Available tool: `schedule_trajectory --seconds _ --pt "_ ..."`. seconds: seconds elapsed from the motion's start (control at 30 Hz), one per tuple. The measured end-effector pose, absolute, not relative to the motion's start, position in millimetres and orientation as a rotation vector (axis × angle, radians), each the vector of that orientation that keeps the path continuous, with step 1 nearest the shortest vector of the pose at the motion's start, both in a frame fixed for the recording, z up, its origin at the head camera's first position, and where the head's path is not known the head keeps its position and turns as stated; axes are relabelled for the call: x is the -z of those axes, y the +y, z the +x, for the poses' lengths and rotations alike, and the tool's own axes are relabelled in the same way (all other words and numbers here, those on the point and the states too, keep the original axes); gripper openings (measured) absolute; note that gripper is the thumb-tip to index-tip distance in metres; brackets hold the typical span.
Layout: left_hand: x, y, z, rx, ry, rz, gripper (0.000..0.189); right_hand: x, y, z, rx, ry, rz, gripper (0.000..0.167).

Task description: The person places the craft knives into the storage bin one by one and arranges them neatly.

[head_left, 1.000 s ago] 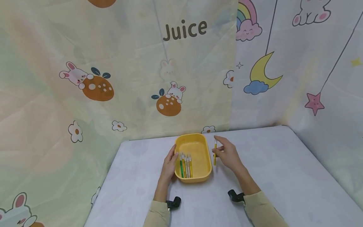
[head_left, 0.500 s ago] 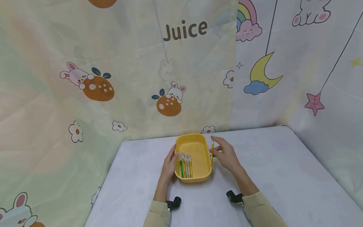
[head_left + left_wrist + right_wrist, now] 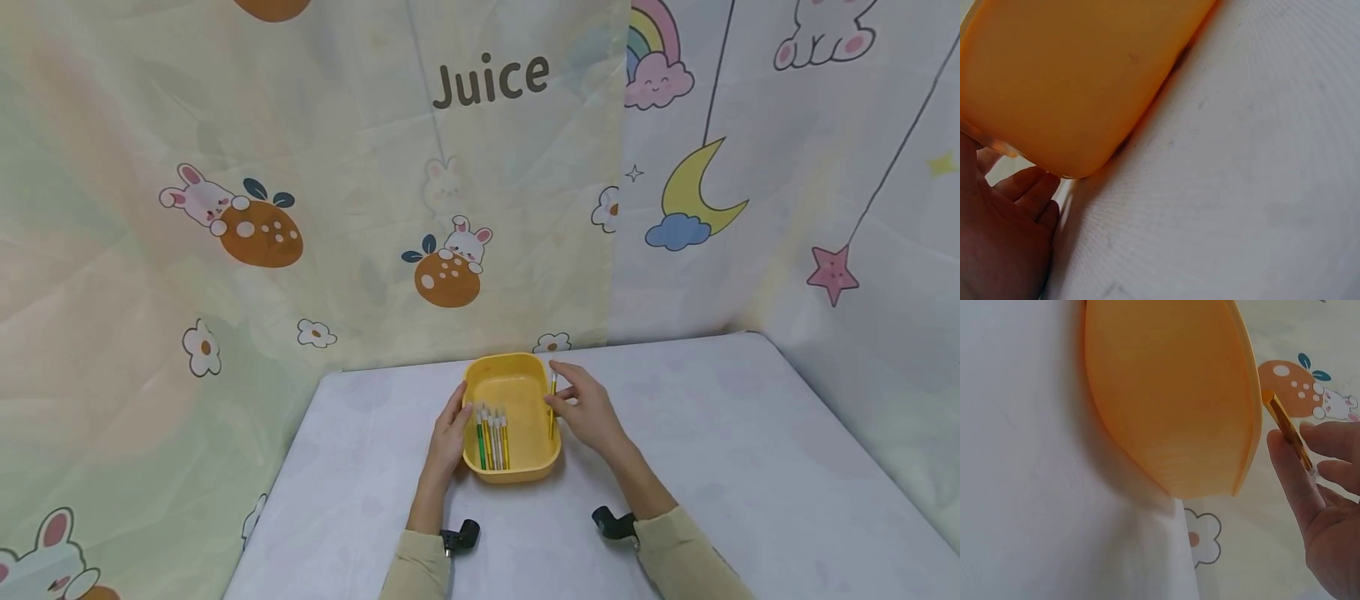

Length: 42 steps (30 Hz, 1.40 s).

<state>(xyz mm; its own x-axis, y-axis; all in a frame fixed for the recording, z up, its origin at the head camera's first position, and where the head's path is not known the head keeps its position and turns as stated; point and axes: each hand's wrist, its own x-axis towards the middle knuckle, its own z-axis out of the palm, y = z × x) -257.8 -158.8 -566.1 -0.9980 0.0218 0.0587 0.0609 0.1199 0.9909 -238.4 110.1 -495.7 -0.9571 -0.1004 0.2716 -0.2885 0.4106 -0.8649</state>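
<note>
A yellow plastic tray (image 3: pixel 528 454) stands on the table, with several slim pencils (image 3: pixel 492 437), green, yellow and silvery with pale tips, side by side at its left. My left hand (image 3: pixel 448 429) holds the tray's left side, thumb at the rim and fingers along the outer wall; the left wrist view shows these fingers (image 3: pixel 1035 190) against the tray's wall. Between thumb and fingers, my right hand (image 3: pixel 592 408) pinches a short yellow pencil (image 3: pixel 552 412) with a pale tip, above the tray's right rim. In the right wrist view this pencil (image 3: pixel 1288 428) is tilted.
A white-covered table (image 3: pixel 720 450) spreads around the tray. Behind it and at the sides hangs a printed cloth backdrop (image 3: pixel 360 275) that meets the table's back edge. Small black cameras (image 3: pixel 613 523) are strapped to both wrists.
My right hand has moved left with the pencil, from beside the tray to over its right rim. My left hand, the tray and the pencils in it have not visibly moved.
</note>
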Motion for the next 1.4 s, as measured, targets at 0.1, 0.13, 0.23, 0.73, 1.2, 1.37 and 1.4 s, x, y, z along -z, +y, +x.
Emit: schedule_trajectory --seconds 0.1,0.13,0.23,0.73,1.2,1.37,1.4 --pt "565.9 -159.0 -257.6 2.067 -2.330 -0.091 0.051 494.7 107.0 -237.2 -1.571 -2.509 0.341 0.066" --pt "565.7 -159.1 -257.4 2.068 -2.329 -0.095 0.051 494.5 106.0 -236.9 -1.573 -2.514 0.340 0.066" --pt "565.2 -159.4 -256.7 2.070 -2.323 -0.099 0.050 493.7 103.0 -236.2 -1.572 -2.517 0.351 0.067" --pt "565.1 -158.9 -256.8 2.117 -2.305 -0.083 0.051 494.6 86.6 -233.8 -1.615 -2.512 0.360 0.067" --pt "537.4 -154.8 -242.5 2.140 -2.309 -0.090 0.052 498.1 77.8 -234.4 -1.602 -2.505 0.407 0.066" --pt "535.7 -155.6 -241.9 2.145 -2.307 -0.111 0.052 498.6 75.4 -234.8 -1.604 -2.529 0.409 0.065" --pt "536.3 -156.1 -242.7 2.146 -2.314 -0.107 0.053 498.6 74.9 -234.6 -1.604 -2.533 0.408 0.065"
